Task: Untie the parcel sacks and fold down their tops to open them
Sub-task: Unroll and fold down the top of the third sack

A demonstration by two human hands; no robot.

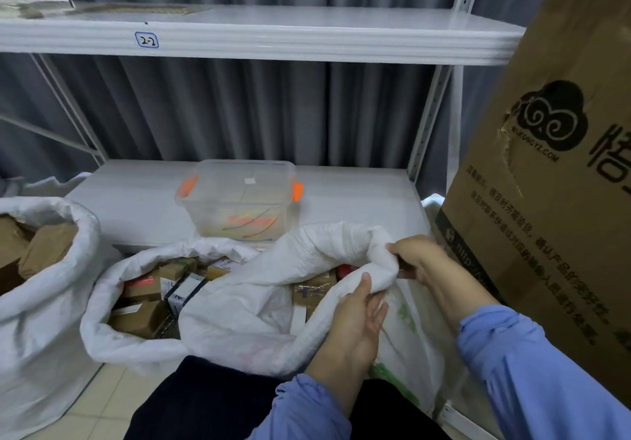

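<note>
Three white woven parcel sacks stand on the floor. The left sack has its top rolled down and shows brown parcels. The middle sack is open too, full of boxes. The right sack has its rim partly turned outward. My left hand grips the near part of that rim, thumb over the fabric. My right hand pinches the rolled rim further back, fingers curled into the cloth. Parcels show inside the opening between my hands.
A clear plastic bin with orange clips holds coloured ties on the low white shelf. A tall brown cardboard box leans at the right. An upper shelf runs overhead. My dark-trousered knee is below the sacks.
</note>
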